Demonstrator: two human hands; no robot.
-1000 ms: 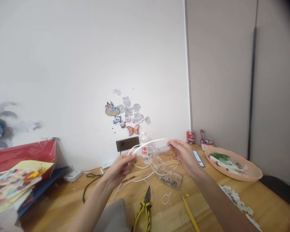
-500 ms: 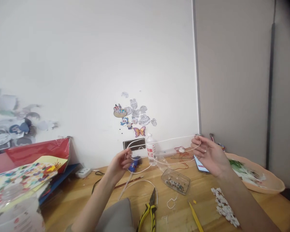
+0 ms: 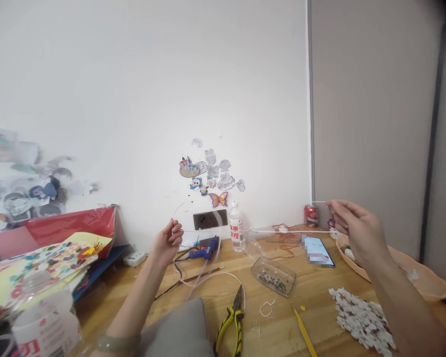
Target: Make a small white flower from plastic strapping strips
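A thin white cord (image 3: 293, 231) stretches nearly level between my two hands, above the wooden table. My left hand (image 3: 169, 239) is closed with its fingertips pinching the cord, and a loose end curves up from it. My right hand (image 3: 351, 223) pinches the cord too, with a short tip poking out to the left of the fingers. Around the middle of the stretched cord a small loop or knot seems to show, too fine to make out. Behind the cord stands a clear bottle (image 3: 237, 230) with red lettering.
On the table lie yellow-black pliers (image 3: 228, 322), a clear box of small beads (image 3: 273, 276), yellow tweezers (image 3: 304, 331), a heap of white pieces (image 3: 360, 317), a phone (image 3: 318, 252) and a blue glue gun (image 3: 205, 249). A red can (image 3: 311, 216) and a peach tray (image 3: 423, 285) are at the right.
My hands have moved farther apart, left hand leftward and right hand rightward. The wide loops of cord between them have drawn into a nearly straight line.
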